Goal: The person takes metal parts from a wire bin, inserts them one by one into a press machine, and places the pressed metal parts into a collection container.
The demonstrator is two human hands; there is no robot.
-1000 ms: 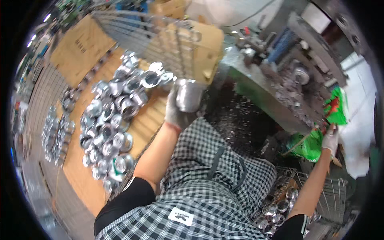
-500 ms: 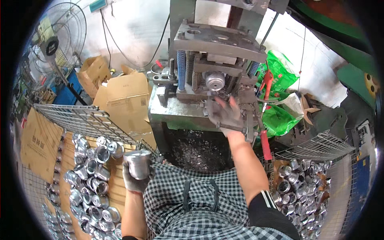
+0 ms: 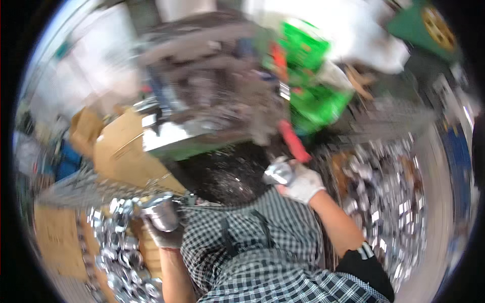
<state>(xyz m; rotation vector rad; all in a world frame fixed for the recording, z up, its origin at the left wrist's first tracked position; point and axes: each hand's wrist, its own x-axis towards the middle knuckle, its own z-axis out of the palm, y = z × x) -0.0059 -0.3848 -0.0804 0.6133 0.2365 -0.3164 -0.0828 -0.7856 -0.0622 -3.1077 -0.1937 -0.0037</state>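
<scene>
A shiny metal cup [image 3: 161,216] rests in my gloved left hand [image 3: 168,239], whose fingers wrap round its lower part, in front of the left bin. My right hand [image 3: 306,185], in a white glove, is closed on a second shiny metal cup [image 3: 278,173], tilted, just below the red handle [image 3: 293,141]. Beyond both hands stands a dark metal press [image 3: 207,86]. Motion blur smears the press, and whether a cup sits in its die I cannot tell.
Metal cups [image 3: 124,252] fill a wire bin at left, and more cups [image 3: 384,202] lie in a bin at right. Cardboard boxes [image 3: 124,144] stand left of the press, green bags [image 3: 318,108] to its right. Below the press lie small metal scraps [image 3: 227,177].
My right hand has come back from the press toward me and now holds a metal cup. The whole view has swung to the right. My left hand still holds its cup.
</scene>
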